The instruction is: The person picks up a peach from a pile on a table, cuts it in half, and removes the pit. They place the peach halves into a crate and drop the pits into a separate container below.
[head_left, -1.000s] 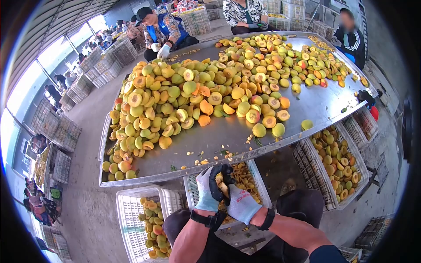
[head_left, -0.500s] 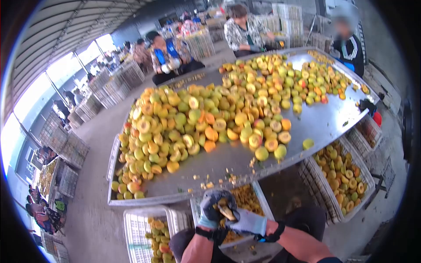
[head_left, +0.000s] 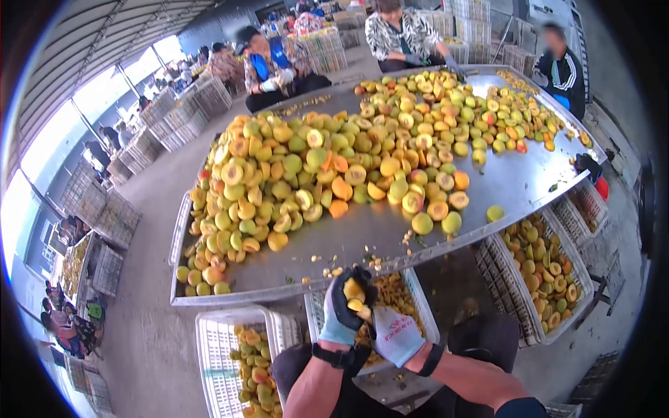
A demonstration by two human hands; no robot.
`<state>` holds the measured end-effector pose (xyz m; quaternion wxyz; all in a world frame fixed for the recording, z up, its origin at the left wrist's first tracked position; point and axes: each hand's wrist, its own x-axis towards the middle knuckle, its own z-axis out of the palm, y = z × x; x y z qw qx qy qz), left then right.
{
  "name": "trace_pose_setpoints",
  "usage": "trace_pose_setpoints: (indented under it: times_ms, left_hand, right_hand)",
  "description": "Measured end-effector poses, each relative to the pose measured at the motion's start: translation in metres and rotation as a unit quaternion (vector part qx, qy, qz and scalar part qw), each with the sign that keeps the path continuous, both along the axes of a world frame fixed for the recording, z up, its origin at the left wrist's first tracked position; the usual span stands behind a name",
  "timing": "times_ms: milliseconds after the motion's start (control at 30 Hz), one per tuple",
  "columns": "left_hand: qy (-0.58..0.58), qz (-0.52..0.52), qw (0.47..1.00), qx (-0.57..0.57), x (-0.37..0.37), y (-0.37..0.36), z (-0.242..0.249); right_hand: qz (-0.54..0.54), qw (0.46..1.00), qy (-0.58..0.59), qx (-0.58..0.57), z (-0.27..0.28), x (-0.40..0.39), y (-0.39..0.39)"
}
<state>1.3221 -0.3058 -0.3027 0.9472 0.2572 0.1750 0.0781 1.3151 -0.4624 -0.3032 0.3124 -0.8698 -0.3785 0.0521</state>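
My left hand (head_left: 341,306), in a grey and dark work glove, is closed around a yellow peach (head_left: 355,290) in pieces, its pale flesh showing. Close against it is my right hand (head_left: 397,336), in a white glove with red print. Its fingers curl in toward the fruit, and what they hold is hidden. Both hands are just off the near edge of a metal table (head_left: 313,252). Below them stands a crate (head_left: 426,317) of small orange-brown pieces. A large heap of whole and halved peaches (head_left: 279,167) covers much of the tabletop.
Peach-filled white crates stand at left (head_left: 209,362) and right (head_left: 582,279) of my knees. Fruit bits lie along the table's near rim. Several people sit around the far side, including one in a patterned top (head_left: 397,35). Stacked crates (head_left: 188,118) line the hall.
My hands have moved up slightly, and the left has turned so that yellow fruit shows in it. The person in the patterned top now reaches to the heap. The view has shifted a little.
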Motion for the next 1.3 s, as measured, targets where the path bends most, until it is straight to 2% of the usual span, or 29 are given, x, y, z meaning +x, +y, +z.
trace_pose_setpoints:
  times_ms: [33,67,100,200,267,333,367,400,433,467,533,600,667,700,733,767,800,867,900,933,967,1000,1067,1133,1167,1200,1233,1267,1300]
  left_hand:
    - [-0.004,0.021,0.998,0.053,0.001,-0.001,0.004]
    - [-0.012,0.041,0.993,0.109,0.002,0.0,0.01]
    - [0.013,0.03,0.999,-0.038,0.003,0.01,0.014]
    - [0.025,0.007,0.999,-0.033,0.001,0.026,0.007]
    - [0.127,0.04,0.971,0.196,-0.004,0.026,0.016]
    - [0.082,0.03,0.893,0.442,-0.013,0.028,0.011]
    - [0.086,-0.016,0.878,0.47,-0.015,0.029,0.002]
    - [0.083,-0.053,0.829,0.551,-0.023,0.018,0.032]
    - [0.085,-0.106,0.795,0.591,-0.028,0.015,0.032]
    - [0.038,-0.111,0.819,0.562,-0.03,0.015,0.018]
    - [0.105,-0.099,0.83,0.539,-0.034,0.011,0.021]
    - [0.177,-0.049,0.893,0.412,-0.039,0.017,0.032]
    - [0.089,-0.046,0.905,0.414,-0.047,0.04,0.049]
    - [0.141,-0.059,0.872,0.466,-0.059,0.045,0.085]
    - [0.141,-0.001,0.846,0.514,-0.072,0.049,0.103]
    - [0.117,0.093,0.672,0.725,-0.086,0.075,0.086]
    - [0.158,0.086,0.561,0.808,-0.105,0.079,0.109]
    - [0.324,0.023,0.444,0.835,-0.145,0.101,0.119]
    - [0.386,-0.062,0.335,0.857,-0.17,0.125,0.104]
    - [0.475,-0.182,0.32,0.8,-0.186,0.133,0.112]
    - [0.515,-0.281,0.276,0.761,-0.206,0.15,0.103]
    - [0.566,-0.248,0.222,0.754,-0.219,0.143,0.111]
    - [0.579,-0.209,0.25,0.747,-0.23,0.16,0.112]
    - [0.532,-0.199,0.273,0.776,-0.204,0.17,0.117]
    - [0.469,-0.154,0.308,0.813,-0.184,0.171,0.121]
    - [0.437,-0.085,0.372,0.814,-0.163,0.178,0.114]
    - [0.475,-0.084,0.35,0.803,-0.132,0.195,0.099]
    - [0.439,-0.049,0.378,0.814,-0.104,0.197,0.103]
    - [0.461,-0.039,0.35,0.814,-0.075,0.208,0.098]
  right_hand:
    - [-0.009,0.995,-0.103,0.007,0.016,0.0,-0.001]
    - [-0.006,0.995,-0.099,0.005,0.027,0.001,-0.003]
    - [-0.01,0.995,-0.098,0.013,0.038,0.004,-0.004]
    - [-0.019,0.997,-0.073,-0.016,0.039,0.016,-0.011]
    - [-0.033,0.995,-0.089,0.005,0.042,0.02,-0.018]
    - [-0.026,0.998,-0.043,-0.048,0.038,0.027,-0.024]
    - [-0.031,0.997,-0.006,-0.066,0.032,0.028,-0.027]
    - [-0.022,0.996,0.002,-0.088,0.034,0.027,-0.03]
    - [-0.011,0.995,0.02,-0.094,0.029,0.026,-0.031]
    - [-0.006,0.998,0.036,-0.059,0.019,0.026,-0.032]
    - [-0.007,0.998,0.029,-0.053,0.017,0.023,-0.032]
    - [0.002,0.997,0.049,-0.066,0.018,0.029,-0.034]
    - [0.017,0.993,0.081,-0.089,0.027,0.029,-0.043]
    - [0.016,0.991,0.055,-0.12,0.041,0.031,-0.046]
    - [0.025,0.987,0.036,-0.152,0.053,0.027,-0.046]
    - [0.023,0.985,0.024,-0.169,0.054,0.025,-0.046]
    - [0.018,0.983,0.013,-0.183,0.049,0.023,-0.046]
    - [0.037,0.995,0.005,-0.097,0.05,0.026,-0.046]
    - [0.041,0.994,-0.013,-0.097,0.051,0.024,-0.046]
    - [0.042,0.995,-0.012,-0.095,0.051,0.022,-0.047]
    - [0.046,0.995,-0.012,-0.092,0.051,0.021,-0.047]
    - [0.051,0.995,-0.012,-0.088,0.051,0.02,-0.044]
    - [0.064,0.995,-0.008,-0.075,0.049,0.017,-0.042]
    - [0.084,0.991,-0.006,-0.106,0.051,0.02,-0.039]
    - [0.092,0.991,-0.01,-0.097,0.046,0.021,-0.038]
    - [0.094,0.991,-0.014,-0.098,0.044,0.021,-0.038]
    - [0.102,0.989,-0.007,-0.108,0.045,0.022,-0.038]
    - [0.109,0.987,0.0,-0.116,0.046,0.024,-0.038]
    - [0.11,0.985,-0.003,-0.132,0.049,0.024,-0.039]
